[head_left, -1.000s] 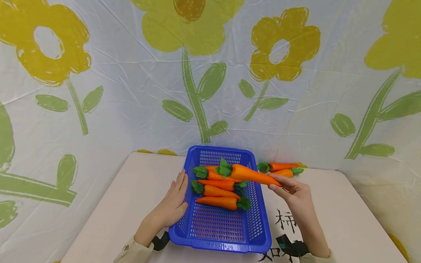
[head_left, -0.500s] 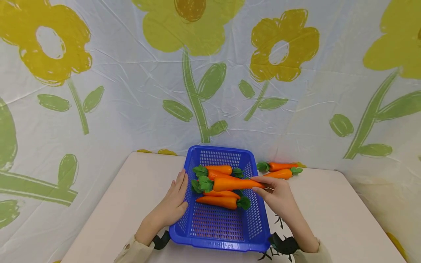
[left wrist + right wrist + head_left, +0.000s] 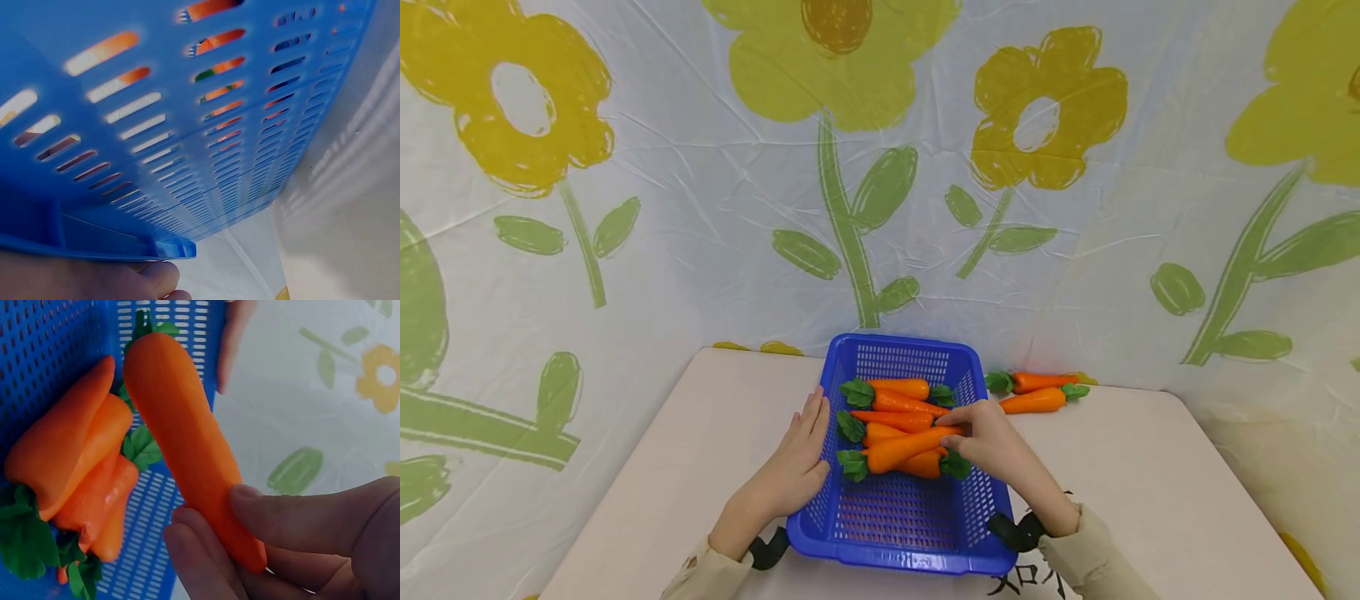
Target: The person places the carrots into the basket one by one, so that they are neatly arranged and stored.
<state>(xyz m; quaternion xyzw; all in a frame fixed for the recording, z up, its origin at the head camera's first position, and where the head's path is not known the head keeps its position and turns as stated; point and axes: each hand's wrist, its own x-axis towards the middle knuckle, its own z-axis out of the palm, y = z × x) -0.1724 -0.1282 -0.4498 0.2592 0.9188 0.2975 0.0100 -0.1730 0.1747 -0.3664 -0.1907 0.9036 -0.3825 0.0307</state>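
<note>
Pale table [image 3: 662,467]: right hand [image 3: 992,437] pinches one carrot [image 3: 898,452] over blue basket [image 3: 902,560]; left hand [image 3: 790,471], fingers straight, contacts its rim

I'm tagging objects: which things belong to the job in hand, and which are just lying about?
In the job:
carrot pinched by the right hand
blue basket, left hand against it
carrots inside it
probably the two loose carrots beside it

Just there:
flowered cloth
table
black wristbands

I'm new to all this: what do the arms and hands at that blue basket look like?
They're a person's. The left hand and right hand wear no gloves. The left sleeve and right sleeve are light beige. A curved black piece shows at each wrist; no cables are visible.
</note>
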